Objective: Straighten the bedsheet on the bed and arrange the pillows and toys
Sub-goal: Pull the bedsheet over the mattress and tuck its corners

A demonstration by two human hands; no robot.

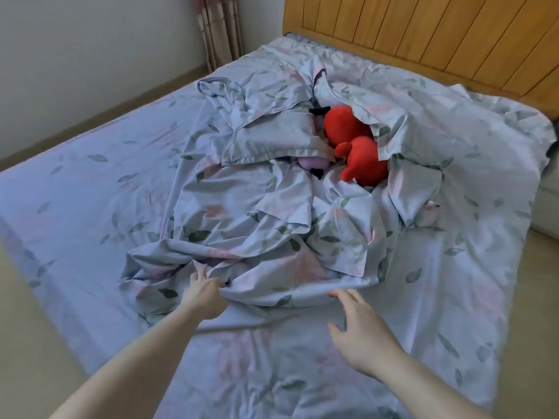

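Two hands reach across a bed toward the crumpled floral bedsheet (242,231) heaped at mid-mattress, the straightening step just under way: the left hand (204,293) pinches a fold at the heap's near edge, while the right hand (360,331) hovers open, fingers spread, just short of the cloth. Half-buried beyond lie a pillow (272,137) and two red plush toys (354,146), near the wooden headboard (423,31). Next, likely, the right hand must take hold so both can draw the sheet flat.
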